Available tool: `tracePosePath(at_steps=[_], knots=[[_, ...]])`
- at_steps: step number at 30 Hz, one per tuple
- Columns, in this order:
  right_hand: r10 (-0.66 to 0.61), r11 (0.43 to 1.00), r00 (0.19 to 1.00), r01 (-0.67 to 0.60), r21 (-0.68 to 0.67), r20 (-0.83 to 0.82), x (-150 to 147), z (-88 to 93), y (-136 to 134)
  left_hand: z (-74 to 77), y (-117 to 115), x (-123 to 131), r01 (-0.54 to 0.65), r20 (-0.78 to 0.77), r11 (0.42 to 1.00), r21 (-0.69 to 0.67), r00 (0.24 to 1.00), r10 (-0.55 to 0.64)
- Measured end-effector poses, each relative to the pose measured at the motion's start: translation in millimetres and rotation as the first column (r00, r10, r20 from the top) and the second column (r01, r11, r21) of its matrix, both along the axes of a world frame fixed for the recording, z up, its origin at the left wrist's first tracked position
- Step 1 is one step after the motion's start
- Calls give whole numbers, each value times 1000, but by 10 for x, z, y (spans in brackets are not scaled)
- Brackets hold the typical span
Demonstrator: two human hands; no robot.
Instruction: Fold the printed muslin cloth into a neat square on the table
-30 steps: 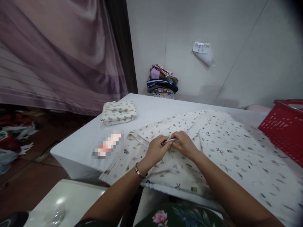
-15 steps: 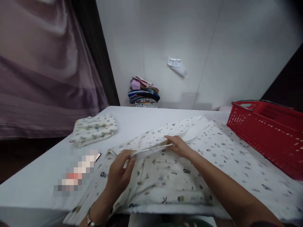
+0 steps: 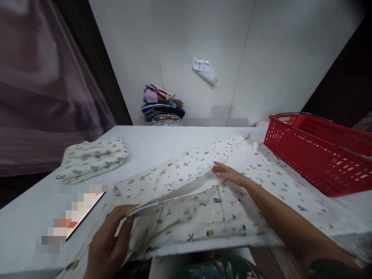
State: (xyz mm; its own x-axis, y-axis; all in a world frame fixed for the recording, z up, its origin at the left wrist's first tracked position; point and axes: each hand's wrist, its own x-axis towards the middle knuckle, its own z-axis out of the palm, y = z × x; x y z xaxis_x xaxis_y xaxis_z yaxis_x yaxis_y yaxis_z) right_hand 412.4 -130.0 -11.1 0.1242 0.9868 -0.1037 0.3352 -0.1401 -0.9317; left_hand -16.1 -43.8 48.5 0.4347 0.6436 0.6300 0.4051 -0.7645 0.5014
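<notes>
A large white cloth with small plant-like prints lies across the table, partly folded over itself. Its near edge hangs past the table's front. My left hand, at the lower left, pinches a folded edge of this cloth between thumb and fingers and holds it slightly raised. My right hand reaches over the middle with its fingers stretched out, touching the upper layer near the gap between the layers. The underside of the right hand is hidden.
A folded white cloth with grey-green prints lies at the left. In front of it is a phone-like flat object, mostly blurred out. A red basket stands at the right. Stacked folded fabrics sit behind the table's far edge.
My left hand has drawn the pinched edge left and toward me, opening the gap between layers wider. My right hand's fingers have straightened off the edge. The view has shifted slightly right.
</notes>
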Motion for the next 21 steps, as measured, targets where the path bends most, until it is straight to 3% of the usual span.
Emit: tracePosePath(at_steps=[2,4,6,8,13,17,21], knots=[[-71,997,996,72,-9,53,47,-49,91,-38,-7,-6,-1,16,1000,4,1000,1],[-125,992,956,125,18,265,54,-77,210,-52,-13,-13,2,27,1000,15,1000,-3],[-187,982,838,172,77,513,53,-57,307,-44,-27,-15,4,40,1000,18,999,-5],[-259,965,721,220,143,643,77,22,328,-26,-48,-11,2,53,1000,17,999,-3],[-454,890,512,233,391,729,206,231,-55,-32,-50,-29,-27,74,999,-36,997,30],[-291,956,466,117,268,835,158,104,-399,-77,8,-61,10,105,1000,-24,994,-8],[-206,979,444,94,183,872,39,-40,-443,-73,12,-55,94,159,996,14,983,-95]])
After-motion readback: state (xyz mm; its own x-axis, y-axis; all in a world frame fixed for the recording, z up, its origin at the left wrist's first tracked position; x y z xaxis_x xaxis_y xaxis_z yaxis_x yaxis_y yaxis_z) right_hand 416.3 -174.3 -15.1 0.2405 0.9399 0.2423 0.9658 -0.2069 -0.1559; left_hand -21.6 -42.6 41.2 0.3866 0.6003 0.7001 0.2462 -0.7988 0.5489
